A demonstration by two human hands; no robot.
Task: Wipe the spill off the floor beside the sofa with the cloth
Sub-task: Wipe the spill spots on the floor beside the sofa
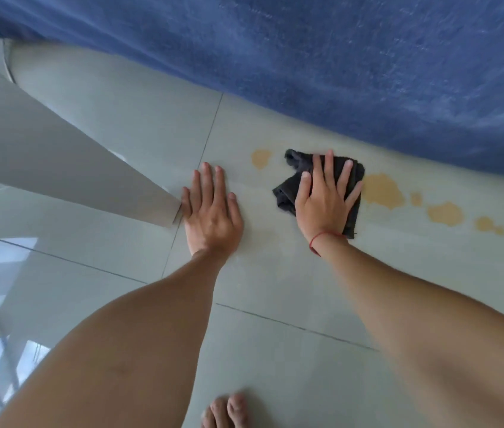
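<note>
pressing one cloth (351, 180) among five spills (382, 190)

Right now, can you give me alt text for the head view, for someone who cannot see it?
The right hand presses a dark cloth flat on the pale tiled floor beside a blue sofa. Yellowish spill patches remain on both sides of the cloth. The left hand rests flat on the floor, empty.

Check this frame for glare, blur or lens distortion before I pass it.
Head view: window glare on the glossy floor at lower left; left edge and toes blurred; wide-angle bending curves the blue sofa edge; the cloth, right hand and yellow spill read clearly.
</note>
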